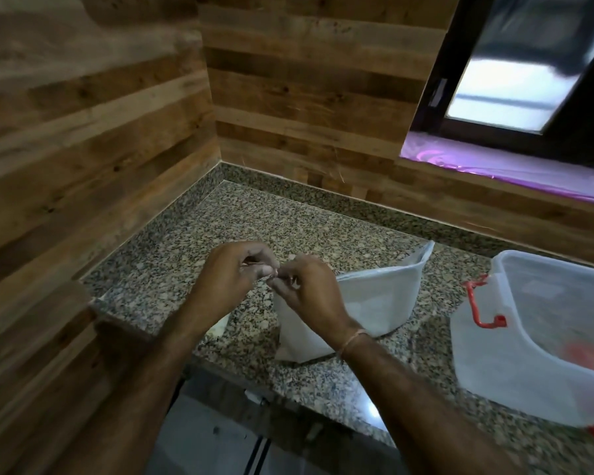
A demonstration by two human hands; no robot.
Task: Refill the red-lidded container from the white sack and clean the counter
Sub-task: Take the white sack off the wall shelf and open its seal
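Head view: both hands meet right at the top-left corner of the white sack, fingertips nearly touching. The left hand comes in from the sack's left with fingers curled, thumb and forefinger pinching. The right hand hangs over the sack's left end, fingers bent, pinching the same corner. The exact bit caught between the fingertips is too small to make out. One sack, lying on the granite counter, its mouth edge raised towards the right. There's one clear container well to the right of the sack, apart from both hands and cut off by the frame edge. It has one red latch on the side facing the sack. A red blur shows through its wall, too smeared to identify. One thread band circles the right wrist, and the right forearm hides the sack's near-left bottom corner.
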